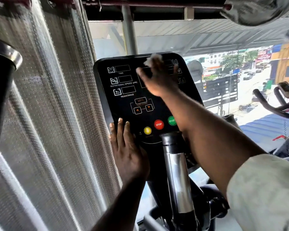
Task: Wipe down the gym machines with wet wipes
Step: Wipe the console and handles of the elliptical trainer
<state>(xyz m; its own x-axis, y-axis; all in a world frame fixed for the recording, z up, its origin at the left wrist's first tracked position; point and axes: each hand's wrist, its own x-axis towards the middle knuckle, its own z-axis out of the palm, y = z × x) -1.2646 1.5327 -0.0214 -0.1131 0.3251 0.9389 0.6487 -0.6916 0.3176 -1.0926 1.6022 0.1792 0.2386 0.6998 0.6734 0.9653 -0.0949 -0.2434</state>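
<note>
A black console panel (pixel 123 104) of a gym machine faces me, with TIME, ROTATIONAL SPEED and RESISTANCE labels and red STOP, green START and yellow buttons. My right hand (pixel 158 79) presses a crumpled white wet wipe (pixel 153 59) against the panel's upper middle; the wipe sticks out past my fingertips. My left hand (pixel 127 147) lies flat with straight fingers on the panel's lower left corner. A chrome and black handlebar post (pixel 178 169) rises just below the panel.
A shiny perforated metal column (pixel 45 114) fills the left. A black tube with a chrome ring (pixel 2 64) stands at the far left. Another machine's black handlebars (pixel 277 104) are at the right, before a window onto a street.
</note>
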